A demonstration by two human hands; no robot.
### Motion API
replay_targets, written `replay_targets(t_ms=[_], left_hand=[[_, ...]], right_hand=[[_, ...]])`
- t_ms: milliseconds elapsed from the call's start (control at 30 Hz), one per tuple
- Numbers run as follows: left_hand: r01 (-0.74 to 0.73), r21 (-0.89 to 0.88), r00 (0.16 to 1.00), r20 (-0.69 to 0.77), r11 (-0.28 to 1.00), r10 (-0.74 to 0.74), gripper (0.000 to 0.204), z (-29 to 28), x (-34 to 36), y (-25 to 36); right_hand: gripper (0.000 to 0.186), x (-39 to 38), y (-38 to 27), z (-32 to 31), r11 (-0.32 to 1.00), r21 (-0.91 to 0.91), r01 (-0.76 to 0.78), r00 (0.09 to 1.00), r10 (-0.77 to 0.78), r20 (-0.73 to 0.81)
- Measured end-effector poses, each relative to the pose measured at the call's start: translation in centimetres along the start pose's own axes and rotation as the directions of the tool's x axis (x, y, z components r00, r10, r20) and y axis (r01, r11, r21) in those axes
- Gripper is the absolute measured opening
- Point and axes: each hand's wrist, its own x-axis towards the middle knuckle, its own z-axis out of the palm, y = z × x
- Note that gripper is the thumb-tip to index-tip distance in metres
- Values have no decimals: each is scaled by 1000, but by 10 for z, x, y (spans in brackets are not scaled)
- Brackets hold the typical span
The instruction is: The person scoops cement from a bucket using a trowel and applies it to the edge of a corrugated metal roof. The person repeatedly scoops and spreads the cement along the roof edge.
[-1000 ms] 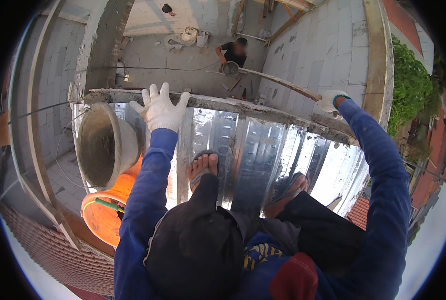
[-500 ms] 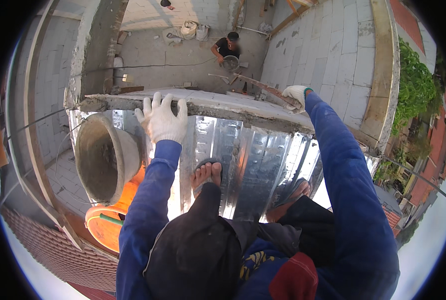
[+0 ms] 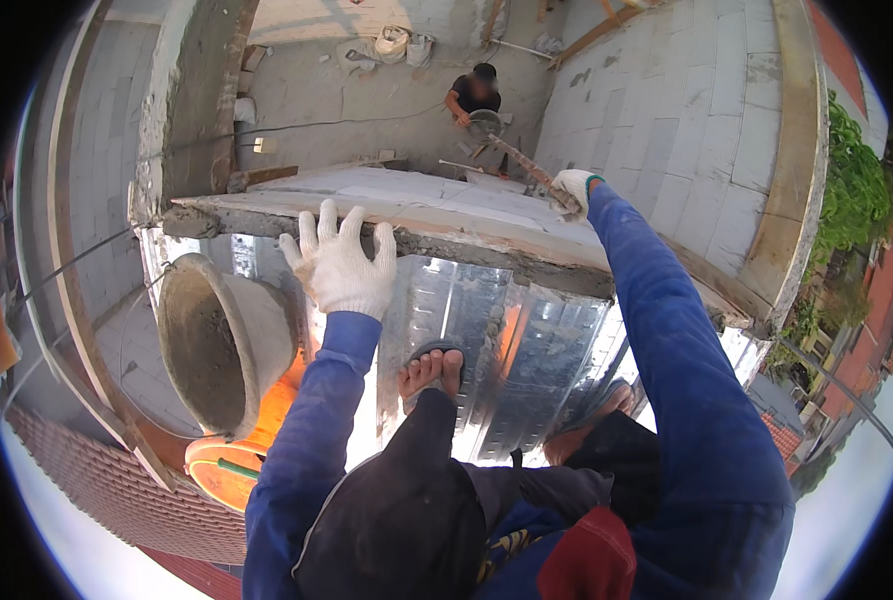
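My left hand (image 3: 344, 265), in a white knit glove, rests with spread fingers on the mortar-covered top edge of the wall (image 3: 432, 243). Off to the right, my gloved right hand (image 3: 573, 190) is closed round a long, thin, mottled brown stick (image 3: 527, 165). That stick slants down past the far side of the wall toward a round dark bucket (image 3: 485, 124). A person in black (image 3: 476, 92) on the floor below has a hand at this bucket. Whether the stick's far end touches it, I cannot tell.
My sandalled feet stand on shiny ribbed metal sheeting (image 3: 447, 300). Left of me sit a mortar-crusted bucket (image 3: 217, 345) and an orange container (image 3: 229, 470). A concrete column (image 3: 182, 110) rises at left, a pale block wall (image 3: 667, 130) at right. Tiled roofs (image 3: 117, 480) lie lower down.
My right hand has shifted slightly left, and the stick now slants more steeply. The view has moved a little; my left hand stays spread on the wall edge.
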Motion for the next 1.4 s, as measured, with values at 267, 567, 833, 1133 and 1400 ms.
replay_targets(t_ms=[267, 567, 833, 1133, 1400], left_hand=[[5, -46, 998, 65, 999, -2, 42, -8, 4, 0], [-28, -100, 999, 26, 995, 31, 43, -9, 9, 0], [-12, -79, 999, 52, 997, 16, 45, -16, 4, -5], [59, -95, 997, 63, 994, -53, 49, -13, -7, -3], [-268, -492, 961, -200, 829, 192, 68, -43, -20, 80]], right_hand=[[11, 45, -10, 0, 996, 89, 24, 996, -32, 88], [9, 57, -6, -20, 954, 235, 187, 977, -205, 55], [9, 3, -2, -2, 898, 437, 51, 998, -65, 19], [24, -264, -7, -77, 999, -12, 50, 999, -50, 10], [36, -519, 85, -111, 643, -715, 275, 903, -428, -37]])
